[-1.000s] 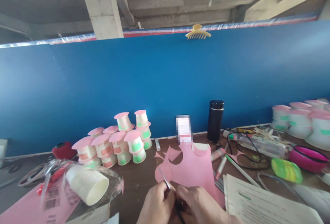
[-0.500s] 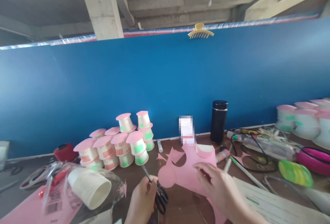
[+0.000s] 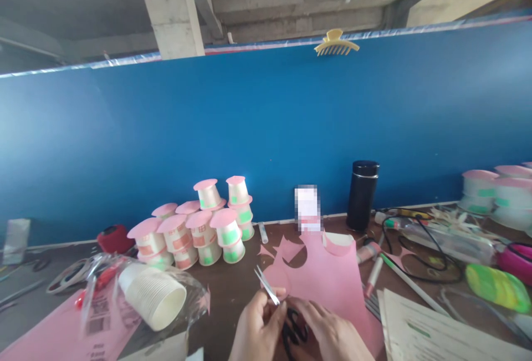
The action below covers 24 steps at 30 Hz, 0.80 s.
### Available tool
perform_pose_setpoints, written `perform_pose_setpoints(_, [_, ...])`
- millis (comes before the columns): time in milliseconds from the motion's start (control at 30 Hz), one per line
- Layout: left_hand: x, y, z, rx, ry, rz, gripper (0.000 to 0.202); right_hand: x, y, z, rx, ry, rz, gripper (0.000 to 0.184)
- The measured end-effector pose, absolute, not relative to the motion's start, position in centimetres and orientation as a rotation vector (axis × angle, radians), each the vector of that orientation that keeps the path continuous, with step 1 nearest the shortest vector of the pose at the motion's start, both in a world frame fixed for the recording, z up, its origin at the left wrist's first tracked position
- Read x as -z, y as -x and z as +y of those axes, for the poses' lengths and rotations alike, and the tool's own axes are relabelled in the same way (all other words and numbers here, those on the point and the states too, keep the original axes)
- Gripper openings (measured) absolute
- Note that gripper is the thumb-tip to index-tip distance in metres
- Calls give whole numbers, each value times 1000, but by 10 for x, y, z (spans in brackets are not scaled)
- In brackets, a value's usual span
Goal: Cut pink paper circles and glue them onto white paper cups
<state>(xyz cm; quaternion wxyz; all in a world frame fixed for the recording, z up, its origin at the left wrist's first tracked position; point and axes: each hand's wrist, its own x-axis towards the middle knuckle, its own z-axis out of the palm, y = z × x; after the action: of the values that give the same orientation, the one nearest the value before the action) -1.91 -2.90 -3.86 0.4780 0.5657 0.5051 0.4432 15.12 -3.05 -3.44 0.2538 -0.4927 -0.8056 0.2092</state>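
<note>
My left hand (image 3: 254,332) and my right hand (image 3: 334,336) meet at the bottom edge around a pair of scissors (image 3: 291,325) with black handles. The left hand's fingers are closed on the scissors near the pivot, and the thin blades stick up and to the left. My right hand lies over the black handles with its fingers bent onto them, resting on a pink paper sheet (image 3: 326,269) that has round holes cut out of it. A cut pink disc (image 3: 276,278) lies beside the blades.
A pile of pink-topped paper cups (image 3: 199,230) stands at the back left, with more (image 3: 494,192) at the far right. Stacked white cups in a plastic bag (image 3: 152,297) lie at the left. A black flask (image 3: 362,194), pens, cables, printed sheets (image 3: 432,330) and a blue wall (image 3: 266,128) surround the spot.
My right hand came back from the pink sheet to the scissors' handles. The scissors swung from the left of the sheet to between both hands.
</note>
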Motion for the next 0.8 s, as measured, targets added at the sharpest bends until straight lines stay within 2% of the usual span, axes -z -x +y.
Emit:
perform_pose_setpoints(167, [28,25,-34,-1012,-1640,1447,46,31,-152,-30,-697,1361,-2150,58])
perform_pose_setpoints(267, [18,39,-27,-1100,-1591,1589,48,28,-156,-26,-804,1347,-1998,43])
perform_pose_setpoints(333, [12,48,-16,-1085,-1693,1750,38,29,-159,-22,-878,1299,-1854,34])
perform_pose_setpoints(400, [9,52,-2,-918,-1882,1850,26,31,-161,-17,-947,1235,-1738,35])
perform_pose_setpoints(467, [8,53,12,-740,-1964,1877,23,32,-163,-14,-982,1195,-1674,36])
perform_pose_setpoints(667, [11,40,47,-597,-1928,1907,29,27,-166,-16,-970,1156,-1730,23])
perform_pose_setpoints(800, [13,32,59,-577,-1836,1946,31,27,-167,-16,-952,1168,-1728,25])
